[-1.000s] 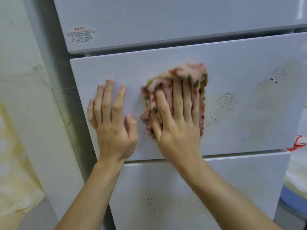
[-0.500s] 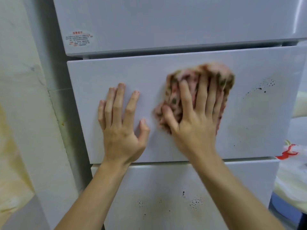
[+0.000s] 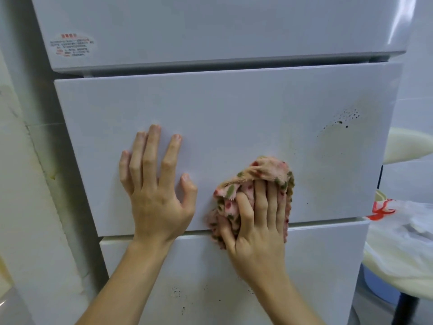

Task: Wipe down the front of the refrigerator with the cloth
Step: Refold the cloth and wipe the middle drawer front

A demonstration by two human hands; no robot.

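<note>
A white refrigerator (image 3: 234,109) with smooth, glossy, flat rectangular door panels is seen head-on. A fleecy pink cloth (image 3: 267,168), dotted with red and olive-green spots, is bunched into a rumpled wad. It is pressed against the lower edge of the middle panel (image 3: 210,127), where it overlaps the dark seam above the bottom panel (image 3: 323,266). The cloth is gripped by the right hand (image 3: 257,233): the fingers are laid over it, the index finger and thumb are bent into its folds, and the fingertips are covered by a turned-over flap. The left hand (image 3: 157,191) is laid flat on the same panel, near the cloth but apart from it, with fingers straight and spread and nothing held. Clusters of small dark specks (image 3: 346,118) and a dull, yellowish smear are seen toward that panel's right side, and more specks are scattered on the bottom panel. An oval printed sticker (image 3: 71,45) is stuck to the top panel. A crinkled, translucent plastic bag (image 3: 403,221) with red print is seen at the right.
</note>
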